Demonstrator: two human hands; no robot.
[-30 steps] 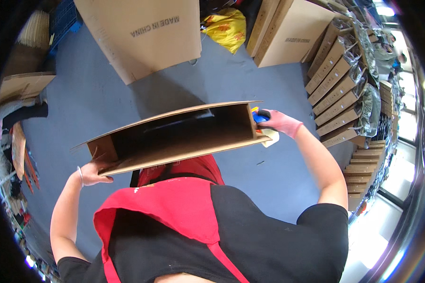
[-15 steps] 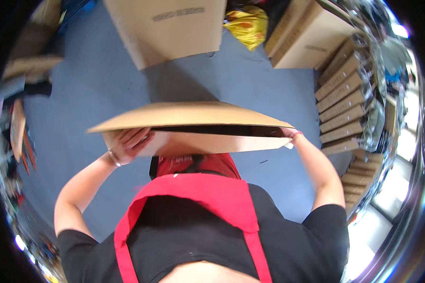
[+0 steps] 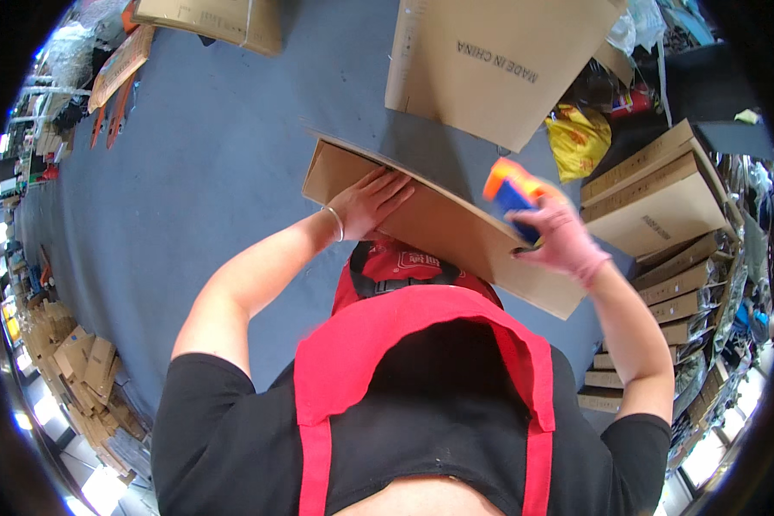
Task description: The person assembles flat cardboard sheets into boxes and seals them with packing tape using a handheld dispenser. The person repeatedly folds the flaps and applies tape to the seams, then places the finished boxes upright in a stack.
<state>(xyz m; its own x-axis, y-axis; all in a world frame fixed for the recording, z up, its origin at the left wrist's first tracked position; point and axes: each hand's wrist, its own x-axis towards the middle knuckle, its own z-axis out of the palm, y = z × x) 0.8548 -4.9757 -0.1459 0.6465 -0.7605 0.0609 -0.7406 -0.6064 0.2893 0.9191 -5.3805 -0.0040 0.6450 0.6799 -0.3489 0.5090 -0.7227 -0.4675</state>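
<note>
A long, flat cardboard box (image 3: pixel 490 242) lies slanted across in front of me, one edge against the red apron (image 3: pixel 421 273). My left hand (image 3: pixel 375 202) rests flat on its near face, fingers stretched out and lying against the cardboard. Over the box's right part, my right hand (image 3: pixel 559 232) is closed around a blue-and-orange hand tool (image 3: pixel 514 191). Motion blurs the tool, and its exact kind cannot be made out. The tool is held above the box, apart from it as far as I can see.
A large cardboard carton (image 3: pixel 482 73) stands beyond the box. To its right are a yellow plastic bag (image 3: pixel 579 142) and leaning cartons (image 3: pixel 662 202). Flat boxes (image 3: pixel 675 297) are stacked at the right. Another carton (image 3: pixel 215 21) sits far left; cardboard pieces (image 3: pixel 86 361) pile up at lower left.
My view has turned to the left. The box has gone from level to slanted, and my left hand now lies on its face. My right hand has left the box's end and holds the blue-and-orange tool.
</note>
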